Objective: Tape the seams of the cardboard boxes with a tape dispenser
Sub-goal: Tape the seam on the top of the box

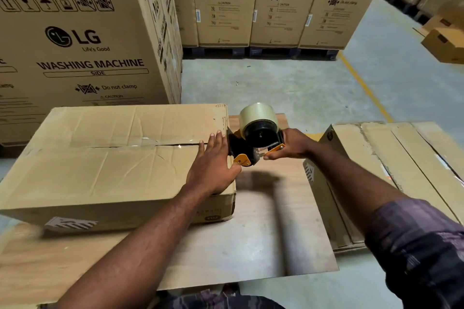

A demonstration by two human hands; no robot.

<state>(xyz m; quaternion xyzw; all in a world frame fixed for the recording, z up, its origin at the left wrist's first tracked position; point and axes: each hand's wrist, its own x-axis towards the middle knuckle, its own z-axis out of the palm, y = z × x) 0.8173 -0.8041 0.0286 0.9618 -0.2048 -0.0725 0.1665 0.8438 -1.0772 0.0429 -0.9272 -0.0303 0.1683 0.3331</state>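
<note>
Head view: your left grip (213,165) flat, fingers straight, pressing top of cardboard box (105,173) by right end of seam (140,145); right grip (288,145) curled round tape dispenser (259,133), sitting at box's right edge, just beside left thumb

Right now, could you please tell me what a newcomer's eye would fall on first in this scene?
The tape dispenser, gripped by the right hand at the centre, meets the seam end of the cardboard box. The left hand lies flat on that box; tall washing machine cartons stand behind.
</note>
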